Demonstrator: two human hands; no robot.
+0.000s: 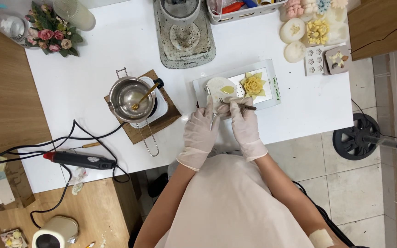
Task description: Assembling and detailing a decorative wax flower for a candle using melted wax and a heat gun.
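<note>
Both my hands wear thin pale gloves and meet at the near edge of a white tray [272,69]. My left hand [201,130] pinches a small pale piece against the fingers of the other hand. My right hand [243,123] grips a thin dark-handled tool [248,107] that points to the right. On the tray lie a white oval mould [219,86] with a yellow leaf-shaped piece [227,89] and a yellow flower [253,84] with green leaves.
A steel pot [127,95] with a spoon stands on a small warmer on a wooden board, to the left. Also around: a red-tipped black tool [80,160] with cables, a grimy scale [184,34], a pink flower posy [51,30], white moulds [299,32], a fan base [354,137] on the floor.
</note>
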